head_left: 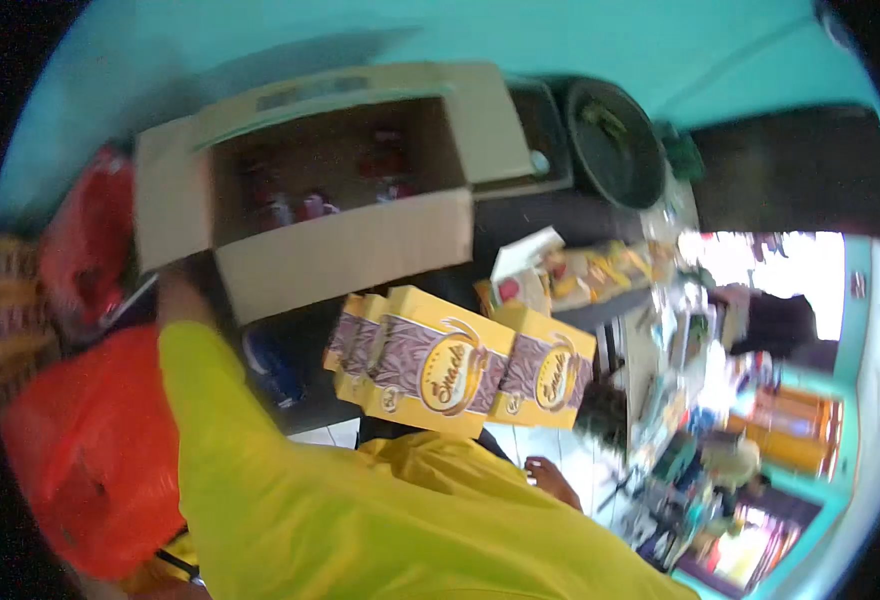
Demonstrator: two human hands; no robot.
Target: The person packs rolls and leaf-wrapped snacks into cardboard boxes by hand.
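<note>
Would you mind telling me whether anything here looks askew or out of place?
The open cardboard box sits tilted, with the left hand at its lower corner. The yellow snack boxes below it lean at an angle, bunched together unevenly. Nothing looks spilled or damaged, though the picture is blurred.

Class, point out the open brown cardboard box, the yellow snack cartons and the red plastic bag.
Open brown cardboard box (pixel 345 255), head view, front wall.
Yellow snack cartons (pixel 450 365), head view, printed front.
Red plastic bag (pixel 85 450), head view, middle.
</note>
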